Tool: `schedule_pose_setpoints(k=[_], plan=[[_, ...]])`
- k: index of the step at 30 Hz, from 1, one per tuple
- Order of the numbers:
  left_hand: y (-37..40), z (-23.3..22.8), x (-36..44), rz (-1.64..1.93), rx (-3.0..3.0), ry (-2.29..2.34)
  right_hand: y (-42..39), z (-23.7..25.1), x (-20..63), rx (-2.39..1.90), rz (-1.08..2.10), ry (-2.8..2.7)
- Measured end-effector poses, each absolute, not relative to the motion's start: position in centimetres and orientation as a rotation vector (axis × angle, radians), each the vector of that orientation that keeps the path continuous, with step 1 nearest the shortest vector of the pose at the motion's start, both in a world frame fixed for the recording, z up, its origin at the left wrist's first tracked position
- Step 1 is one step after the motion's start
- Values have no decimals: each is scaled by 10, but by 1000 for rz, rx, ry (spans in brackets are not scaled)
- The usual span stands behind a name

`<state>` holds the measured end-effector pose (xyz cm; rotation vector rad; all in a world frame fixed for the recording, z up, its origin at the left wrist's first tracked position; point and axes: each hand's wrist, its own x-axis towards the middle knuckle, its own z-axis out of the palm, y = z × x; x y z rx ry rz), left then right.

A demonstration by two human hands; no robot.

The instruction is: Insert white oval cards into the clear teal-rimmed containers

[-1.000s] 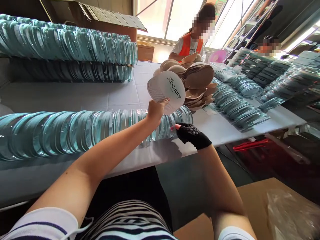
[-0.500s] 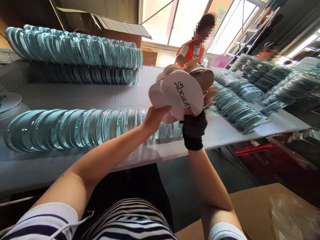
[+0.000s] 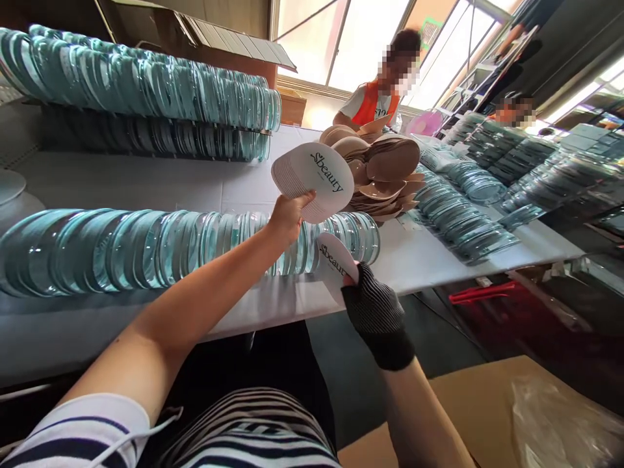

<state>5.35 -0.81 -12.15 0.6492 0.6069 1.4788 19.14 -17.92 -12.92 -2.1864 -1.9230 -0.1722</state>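
Note:
My left hand is bare and grips a fanned stack of white oval cards printed "beauty", the thumb lying on the front card. Lower and to the right, my right hand, in a black fingerless glove, pinches one matching white card at its edge. That card is tilted close to the near row of clear glass-like round lids, which stand on edge along the table. I cannot tell whether it touches them. Behind the stack lies a heap of brown curved oval pieces.
More bluish clear lids stand in a long row at the back left, and others lie in rows on the right. A person in an orange vest is across the white table. An open cardboard box sits at lower right.
My right hand has come away from the stack with a single card and moved down toward me. My left hand, still holding the stack, has shifted slightly left.

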Motion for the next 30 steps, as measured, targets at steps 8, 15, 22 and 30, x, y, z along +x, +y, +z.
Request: schedule_pose_setpoints(k=[8, 15, 22, 30], plan=[[-5, -126, 54, 1518, 585, 655, -134, -150, 185, -2108, -45, -1957], [-6, -127, 55, 1524, 578, 668, -129, -166, 189, -1860, -102, -1881], [-8, -128, 55, 1485, 580, 698, -110, -175, 178, -1925, -170, -1875], [-12, -123, 52, 1504, 567, 685, -108, -158, 181, -1832, 503, -1942]])
